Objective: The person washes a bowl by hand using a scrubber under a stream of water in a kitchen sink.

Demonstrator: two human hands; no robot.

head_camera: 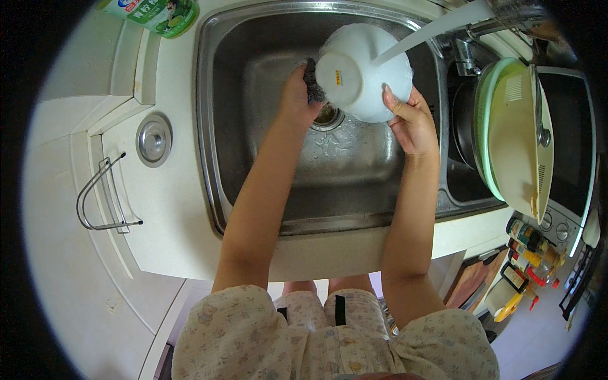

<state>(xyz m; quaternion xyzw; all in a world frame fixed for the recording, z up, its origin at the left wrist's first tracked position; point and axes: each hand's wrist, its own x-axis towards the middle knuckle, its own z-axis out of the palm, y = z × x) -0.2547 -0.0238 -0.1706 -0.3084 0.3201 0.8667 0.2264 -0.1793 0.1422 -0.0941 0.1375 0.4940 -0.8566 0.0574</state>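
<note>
Over the stainless steel sink (342, 209), my right hand (411, 118) grips a white bowl (375, 80) by its rim, thumb on the outer wall. The bowl is tilted so that its foot ring faces up toward me, with a small yellow label inside the ring. My left hand (301, 95) holds a dark grey scouring pad (312, 83) against or close beside the bowl's left side; whether they touch is hard to tell. Below the bowl, the drain (328, 118) is partly covered by it and by my left hand. Water drops wet the basin floor.
A pale faucet spout (434, 33) reaches over the bowl from the upper right. Right of the basin stand a green basin and a cream plastic tub (515, 142). A metal sink stopper (154, 140) and a wire rack (102, 194) are at left, a green bottle (164, 16) at upper left.
</note>
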